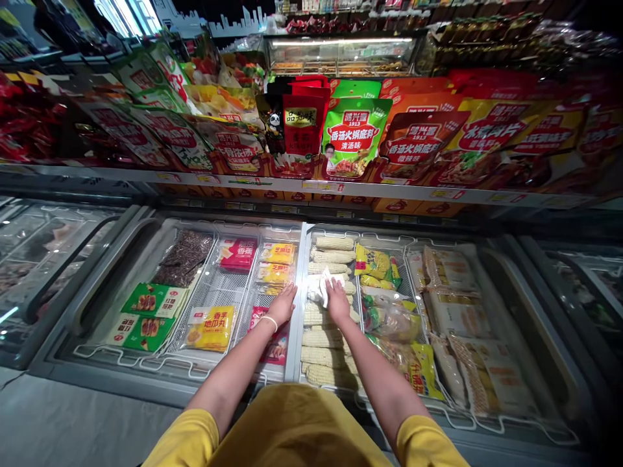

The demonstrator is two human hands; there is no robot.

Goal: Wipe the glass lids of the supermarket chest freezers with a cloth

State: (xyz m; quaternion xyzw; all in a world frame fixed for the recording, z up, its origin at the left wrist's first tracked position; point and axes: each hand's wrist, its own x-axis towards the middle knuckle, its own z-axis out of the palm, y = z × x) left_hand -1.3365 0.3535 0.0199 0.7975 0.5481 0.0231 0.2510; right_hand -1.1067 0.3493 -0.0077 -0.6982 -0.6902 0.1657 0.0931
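My left hand, with a pale band at the wrist, lies flat on the glass lid of the freezer, fingers stretched toward the grey centre frame. It holds nothing. My right hand presses a crumpled white cloth onto the glass right of that frame. Beneath the cloth, inside the freezer, lie several pale corn cobs. Yellow packets and a pink-red packet show under the glass around my left hand.
White wire baskets hold green packets, a yellow bag, mixed vegetable bags and clear packs. Curved lid handles flank the freezer. Above its back edge, a shelf carries upright seasoning pouches.
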